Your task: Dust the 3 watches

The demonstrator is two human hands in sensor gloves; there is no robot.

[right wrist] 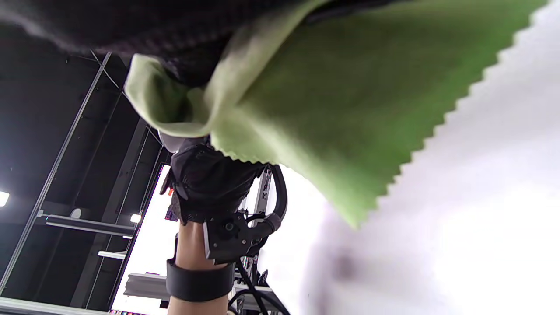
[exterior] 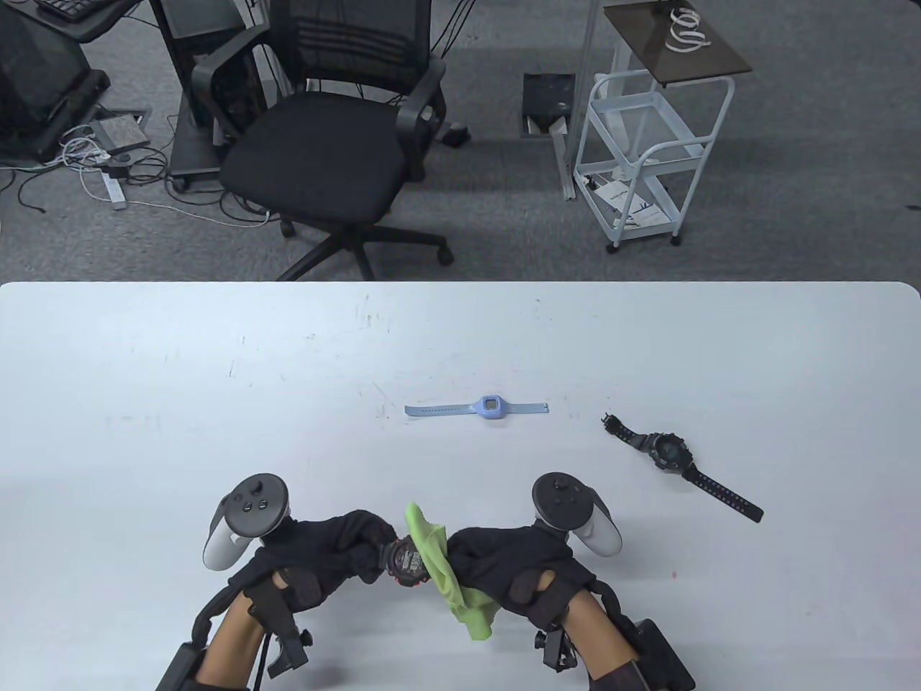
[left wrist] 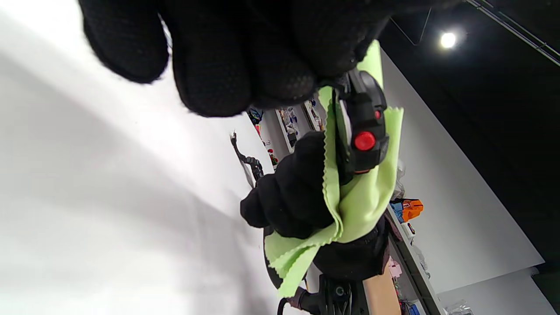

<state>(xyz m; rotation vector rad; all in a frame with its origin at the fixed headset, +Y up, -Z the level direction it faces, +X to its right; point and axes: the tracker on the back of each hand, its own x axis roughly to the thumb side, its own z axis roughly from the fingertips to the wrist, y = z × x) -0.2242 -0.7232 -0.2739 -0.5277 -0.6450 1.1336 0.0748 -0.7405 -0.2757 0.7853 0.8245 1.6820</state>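
Observation:
My left hand grips a black watch with red buttons above the table's near edge. In the left wrist view the same black watch shows its side, pressed into a light green cloth. My right hand holds that green cloth against the watch face. A light blue watch lies flat mid-table, strap stretched out. A second black watch lies to the right of it, diagonally. In the right wrist view the cloth fills the top.
The white table reaches from the near edge to mid-frame. Beyond its far edge stand a black office chair and a white wire cart on grey carpet.

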